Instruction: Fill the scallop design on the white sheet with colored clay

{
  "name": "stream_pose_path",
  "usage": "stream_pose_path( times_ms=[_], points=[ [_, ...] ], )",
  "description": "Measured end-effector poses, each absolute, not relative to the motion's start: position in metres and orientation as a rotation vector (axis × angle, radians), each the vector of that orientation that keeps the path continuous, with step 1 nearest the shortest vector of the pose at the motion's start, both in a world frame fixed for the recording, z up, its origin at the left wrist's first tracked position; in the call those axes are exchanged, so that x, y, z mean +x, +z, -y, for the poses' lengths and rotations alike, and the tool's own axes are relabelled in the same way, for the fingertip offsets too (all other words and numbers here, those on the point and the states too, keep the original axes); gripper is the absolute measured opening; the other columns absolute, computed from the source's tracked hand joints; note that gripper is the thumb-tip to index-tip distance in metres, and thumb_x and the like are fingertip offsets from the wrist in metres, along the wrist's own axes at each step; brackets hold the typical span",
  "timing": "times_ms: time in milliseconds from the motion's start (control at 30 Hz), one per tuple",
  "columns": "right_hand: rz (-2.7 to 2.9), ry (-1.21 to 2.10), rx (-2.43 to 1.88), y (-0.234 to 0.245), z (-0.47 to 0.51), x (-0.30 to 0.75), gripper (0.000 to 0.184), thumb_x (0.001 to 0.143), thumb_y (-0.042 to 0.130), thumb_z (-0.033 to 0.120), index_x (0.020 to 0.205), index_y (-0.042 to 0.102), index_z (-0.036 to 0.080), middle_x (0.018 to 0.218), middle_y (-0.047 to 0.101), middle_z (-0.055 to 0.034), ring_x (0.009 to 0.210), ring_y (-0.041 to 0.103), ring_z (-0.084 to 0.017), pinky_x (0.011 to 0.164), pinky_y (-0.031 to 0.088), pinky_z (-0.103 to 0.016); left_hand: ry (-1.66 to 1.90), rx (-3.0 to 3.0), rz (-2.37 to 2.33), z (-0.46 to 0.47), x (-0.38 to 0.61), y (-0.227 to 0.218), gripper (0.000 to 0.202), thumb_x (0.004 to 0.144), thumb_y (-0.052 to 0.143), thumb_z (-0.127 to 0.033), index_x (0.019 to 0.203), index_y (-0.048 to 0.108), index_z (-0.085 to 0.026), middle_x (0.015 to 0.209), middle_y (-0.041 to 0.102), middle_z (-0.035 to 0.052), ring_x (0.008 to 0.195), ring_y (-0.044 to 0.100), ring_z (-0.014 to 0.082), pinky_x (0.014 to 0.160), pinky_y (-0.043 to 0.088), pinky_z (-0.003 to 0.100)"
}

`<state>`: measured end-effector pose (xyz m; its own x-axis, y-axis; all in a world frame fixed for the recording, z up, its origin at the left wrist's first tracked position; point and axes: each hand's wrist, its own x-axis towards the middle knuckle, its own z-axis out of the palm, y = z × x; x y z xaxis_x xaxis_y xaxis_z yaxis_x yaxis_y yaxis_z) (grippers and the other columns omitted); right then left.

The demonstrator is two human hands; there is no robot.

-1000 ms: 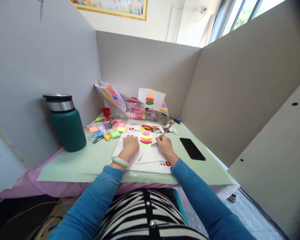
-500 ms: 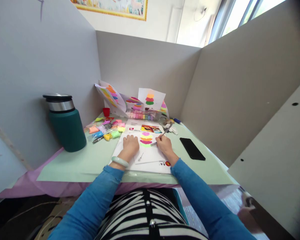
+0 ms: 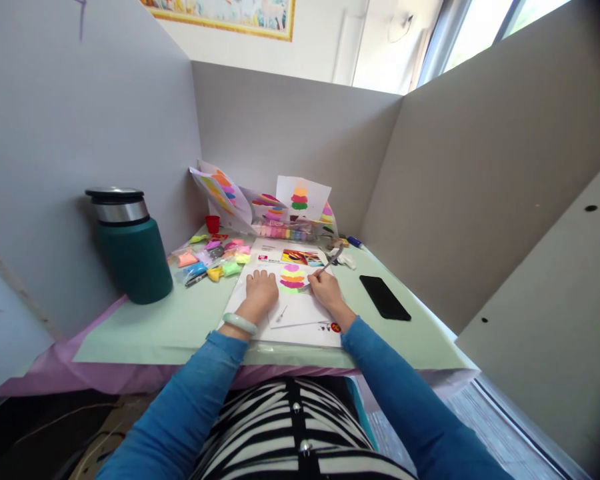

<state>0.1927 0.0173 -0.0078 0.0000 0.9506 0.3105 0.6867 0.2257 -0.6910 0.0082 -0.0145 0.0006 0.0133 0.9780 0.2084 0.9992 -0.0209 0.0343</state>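
My left hand (image 3: 261, 293) rests on the left part of a white paper sheet (image 3: 300, 311), palm down, fingers spread a little and holding nothing. On that sheet are stacked wavy bands of pink, orange, magenta and yellow-green clay (image 3: 293, 277). My right hand (image 3: 326, 291) is closed around a metal fork (image 3: 330, 261). Its tines point left and lie at the lower right edge of the bands, while the handle slants up to the right. Whether the tines press into the clay is too small to tell. A small printed mark (image 3: 281, 315) shows below the bands.
Left of the paper lie several bright clay packets (image 3: 215, 257) and a pen (image 3: 196, 279). A green bottle (image 3: 135, 247) stands far left, a black phone (image 3: 384, 298) lies right. Behind are a red cup (image 3: 213, 224), a clay set (image 3: 285, 231) and decorated sheets (image 3: 303, 197). Grey partitions (image 3: 295, 127) enclose the table.
My right hand and the fork have shifted slightly left, with the tines now closer to the bands' lower edge. My left hand has stayed put. A blurred shape at lower right is gone.
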Motion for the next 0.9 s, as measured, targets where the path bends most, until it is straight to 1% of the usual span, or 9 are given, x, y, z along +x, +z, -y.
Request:
stream_pose_path(
  times_ms=[100,200,267,367,467,567,700,800,900],
  points=[
    [1.711,0.349,-1.63,-0.007,-0.02,0.199,0.02,0.084,0.047,0.028,0.082,0.064,0.019,0.067,0.067,-0.0039,0.075,0.063,-0.019,0.071,0.041,-0.025,-0.244,-2.147,2.119,0.016,0.009,0.003,0.039,0.086,0.034,-0.01,0.116,0.06,-0.012,0.119,0.056,0.0198,0.112,0.046,0.0314,0.092,0.032,0.043],
    [1.649,0.325,-1.603,-0.01,-0.022,0.201,0.02,0.083,0.047,0.028,0.081,0.064,0.019,0.068,0.068,-0.0044,0.075,0.064,-0.019,0.072,0.043,-0.026,-0.234,-2.141,2.128,0.016,0.009,0.003,0.04,0.086,0.033,-0.01,0.116,0.059,-0.012,0.119,0.056,0.0195,0.113,0.046,0.0311,0.092,0.032,0.043],
    [1.603,0.426,-1.494,-0.012,-0.022,0.2,0.019,0.083,0.048,0.031,0.08,0.062,0.019,0.063,0.066,-0.0025,0.071,0.065,-0.018,0.07,0.045,-0.025,-0.247,-2.135,2.126,0.016,0.009,0.002,0.04,0.087,0.032,-0.01,0.116,0.06,-0.012,0.119,0.056,0.0193,0.113,0.047,0.0309,0.093,0.032,0.043],
    [1.539,0.677,-1.328,-0.014,-0.022,0.196,0.021,0.083,0.05,0.038,0.082,0.059,0.019,0.058,0.064,0.0005,0.055,0.061,-0.016,0.058,0.046,-0.024,-0.293,-2.122,2.134,0.013,0.008,0.0,0.038,0.087,0.033,-0.01,0.113,0.06,-0.013,0.119,0.057,0.0183,0.113,0.047,0.0303,0.094,0.033,0.043],
    [1.504,0.83,-1.278,-0.015,-0.023,0.194,0.019,0.082,0.051,0.038,0.081,0.055,0.019,0.059,0.064,0.0008,0.049,0.057,-0.013,0.05,0.045,-0.022,-0.443,-2.134,2.205,0.008,0.007,0.0,0.035,0.088,0.036,-0.015,0.113,0.06,-0.015,0.121,0.057,0.0161,0.115,0.049,0.0286,0.095,0.035,0.04],
    [1.479,0.877,-1.283,-0.016,-0.024,0.194,0.016,0.081,0.051,0.034,0.078,0.053,0.019,0.06,0.063,0.0006,0.049,0.057,-0.012,0.049,0.045,-0.021,-0.787,-2.153,2.321,0.002,0.004,0.002,0.036,0.088,0.039,-0.019,0.119,0.057,-0.016,0.129,0.054,0.0145,0.12,0.048,0.0266,0.098,0.037,0.038],
    [1.481,0.881,-1.274,-0.018,-0.027,0.195,0.015,0.082,0.051,0.034,0.08,0.053,0.019,0.06,0.063,0.0011,0.048,0.056,-0.01,0.048,0.044,-0.02,-1.489,-2.081,2.335,-0.005,-0.003,0.007,0.036,0.086,0.043,-0.018,0.119,0.057,-0.017,0.132,0.054,0.0112,0.125,0.046,0.0225,0.104,0.036,0.036],
    [1.478,0.882,-1.272,-0.018,-0.026,0.196,0.015,0.082,0.051,0.033,0.08,0.053,0.019,0.059,0.062,0.0014,0.047,0.056,-0.01,0.048,0.045,-0.02,-2.059,-1.992,2.298,-0.004,-0.008,0.01,0.036,0.086,0.045,-0.022,0.12,0.055,-0.019,0.132,0.055,0.0093,0.121,0.05,0.0208,0.098,0.042,0.034],
    [1.48,0.876,-1.28,-0.017,-0.026,0.196,0.016,0.082,0.052,0.034,0.08,0.054,0.018,0.058,0.062,0.0015,0.047,0.056,-0.01,0.049,0.045,-0.02,-2.471,-1.918,2.296,0.0,-0.011,0.015,0.038,0.085,0.048,-0.026,0.123,0.054,-0.02,0.134,0.053,0.0099,0.118,0.052,0.0216,0.086,0.049,0.033]
  ],
)
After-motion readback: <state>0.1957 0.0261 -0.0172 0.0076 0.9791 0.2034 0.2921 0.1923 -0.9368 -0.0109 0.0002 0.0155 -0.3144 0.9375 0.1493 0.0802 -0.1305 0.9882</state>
